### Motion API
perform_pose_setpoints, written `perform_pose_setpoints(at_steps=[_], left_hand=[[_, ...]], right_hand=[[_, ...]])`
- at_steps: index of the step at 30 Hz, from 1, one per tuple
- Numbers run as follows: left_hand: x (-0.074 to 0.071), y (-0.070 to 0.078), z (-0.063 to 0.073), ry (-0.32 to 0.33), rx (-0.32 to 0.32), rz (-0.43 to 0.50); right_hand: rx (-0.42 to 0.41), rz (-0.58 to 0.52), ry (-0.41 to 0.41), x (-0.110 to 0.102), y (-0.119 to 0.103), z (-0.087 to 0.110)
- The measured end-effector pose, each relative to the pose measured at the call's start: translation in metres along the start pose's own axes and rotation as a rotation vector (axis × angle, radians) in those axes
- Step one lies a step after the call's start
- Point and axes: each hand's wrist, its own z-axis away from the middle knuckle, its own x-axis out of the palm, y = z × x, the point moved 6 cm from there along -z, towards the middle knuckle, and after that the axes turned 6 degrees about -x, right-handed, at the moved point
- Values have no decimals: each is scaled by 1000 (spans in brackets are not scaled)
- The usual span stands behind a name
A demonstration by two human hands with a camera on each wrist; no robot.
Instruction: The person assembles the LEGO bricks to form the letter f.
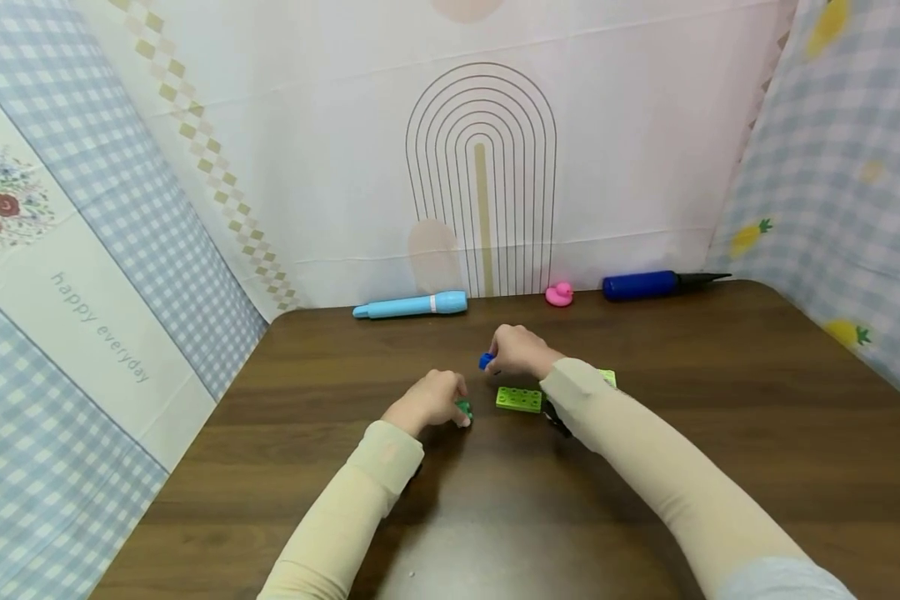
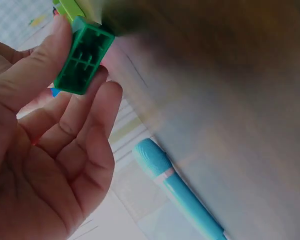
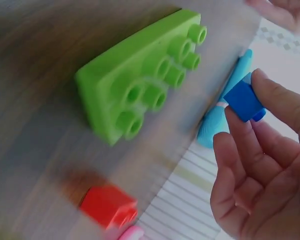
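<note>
My left hand (image 1: 432, 398) pinches a green toy brick (image 2: 84, 56) between thumb and fingers; its hollow underside shows in the left wrist view. My right hand (image 1: 519, 352) holds a small blue brick (image 3: 244, 101) between thumb and fingertips, just above the table. Nearer to me than the right hand lies a long lime-green brick (image 1: 519, 399), studs up. In the right wrist view a red brick (image 3: 109, 205) rests on the table beyond the lime one; the head view does not show it.
Along the back edge of the brown table (image 1: 285, 467) lie a light-blue pen-shaped tube (image 1: 411, 306), a pink rubber duck (image 1: 559, 294) and a blue hand pump (image 1: 641, 286). Another lime piece (image 1: 608, 377) peeks out behind the right forearm. Patterned cloth hangs behind and at both sides.
</note>
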Motion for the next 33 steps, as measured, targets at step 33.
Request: perform_pose_setpoints(at_steps=[33], left_hand=[[18,46,1,-68,71,81]], right_hand=[[-196,-27,-86,-2,8,70]])
